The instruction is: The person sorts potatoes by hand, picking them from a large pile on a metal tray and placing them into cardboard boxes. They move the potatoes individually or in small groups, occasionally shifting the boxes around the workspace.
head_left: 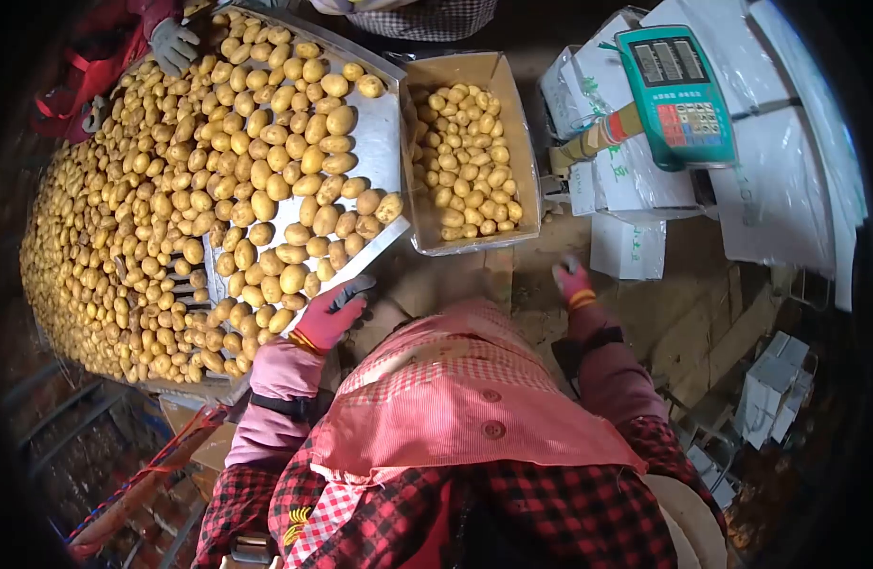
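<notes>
My left hand (334, 311), in a pink glove with grey fingertips, is at the near edge of the metal sorting table (384, 161). Its fingers are a little apart, and nothing shows in them. Just beyond it, loose potatoes (292, 278) cover the tabletop. My right hand (573, 282), also gloved in pink, hangs over the floor to the right of the open cardboard box (527, 180). Its fingers are foreshortened and partly hidden, and I see no object there. Smaller potatoes (467, 161) lie inside the lined box.
A green digital scale display (678, 104) stands on a post at the right, among white cartons (778, 190) in plastic. Another person's gloved hand (174, 45) rests over the potato heap at the far left. Grey-white blocks (773, 389) lie at the lower right.
</notes>
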A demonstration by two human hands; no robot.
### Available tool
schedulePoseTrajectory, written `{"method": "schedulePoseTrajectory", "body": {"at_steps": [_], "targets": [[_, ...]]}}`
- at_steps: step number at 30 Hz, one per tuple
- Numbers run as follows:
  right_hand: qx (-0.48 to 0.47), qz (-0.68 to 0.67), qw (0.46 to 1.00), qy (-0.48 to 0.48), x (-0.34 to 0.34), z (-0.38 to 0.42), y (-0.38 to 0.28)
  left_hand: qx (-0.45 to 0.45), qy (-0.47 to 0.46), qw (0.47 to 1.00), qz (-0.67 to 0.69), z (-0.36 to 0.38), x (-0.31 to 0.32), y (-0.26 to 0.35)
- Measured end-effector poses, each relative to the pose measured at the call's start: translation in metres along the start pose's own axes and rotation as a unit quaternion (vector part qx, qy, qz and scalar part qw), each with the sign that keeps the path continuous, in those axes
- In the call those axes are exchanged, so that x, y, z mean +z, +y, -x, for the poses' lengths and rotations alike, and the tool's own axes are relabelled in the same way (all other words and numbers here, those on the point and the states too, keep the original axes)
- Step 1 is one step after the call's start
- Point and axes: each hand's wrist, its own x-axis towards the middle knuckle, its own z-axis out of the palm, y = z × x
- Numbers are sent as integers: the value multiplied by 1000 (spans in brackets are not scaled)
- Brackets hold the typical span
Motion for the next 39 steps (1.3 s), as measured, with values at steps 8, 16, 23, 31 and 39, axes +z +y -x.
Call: {"method": "schedulePoseTrajectory", "body": {"at_steps": [8,16,23,31,39], "targets": [[-387,553,709,-205,59,-97,-180,-43,75,993,80,-18,64,-35],[-660,558,372,-339,121,-134,-202,-137,149,957,208,16,99,-61],[-625,559,270,-474,147,-156,-199,-146,204,945,211,9,114,-91],[-493,292,781,-250,151,-216,-236,-163,204,948,184,8,115,-100],[-444,400,749,-286,148,-171,-206,-126,138,980,71,-20,99,-82]]}}
